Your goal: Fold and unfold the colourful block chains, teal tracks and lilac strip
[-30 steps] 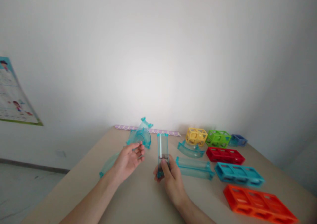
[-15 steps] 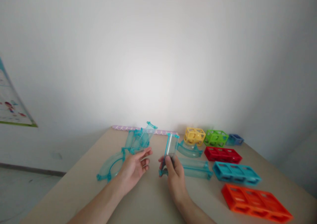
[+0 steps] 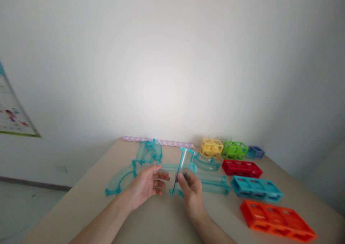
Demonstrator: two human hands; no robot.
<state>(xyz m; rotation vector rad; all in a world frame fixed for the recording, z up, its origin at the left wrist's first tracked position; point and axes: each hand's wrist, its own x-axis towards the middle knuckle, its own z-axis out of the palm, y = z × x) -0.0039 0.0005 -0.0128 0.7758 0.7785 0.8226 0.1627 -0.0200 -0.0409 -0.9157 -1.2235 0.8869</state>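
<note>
Near the middle, my right hand [image 3: 192, 191] grips a clear teal toy track piece [image 3: 185, 161], standing tilted with its far end up. To its left, my left hand [image 3: 148, 184] has its palm turned right and its fingers loosely curled. A second straight teal track piece [image 3: 175, 167] runs sideways from its thumb and index finger toward the first piece. Part of that grip is hidden. Beyond and left of the left hand lie a curved track piece [image 3: 120, 179] and a small group of teal pieces [image 3: 149, 152].
Right of my right hand are a straight teal piece [image 3: 215, 183] and a curved one [image 3: 207, 163]. Yellow [image 3: 211, 148], green [image 3: 235, 150], red [image 3: 242, 168], blue [image 3: 256, 189] and orange [image 3: 277, 220] frame blocks line the table's right. A purple patterned strip [image 3: 172, 143] lies by the wall.
The track piece by my left hand has swung from tilted up at the back to lying sideways toward the right. My right hand has slightly turned its piece.
</note>
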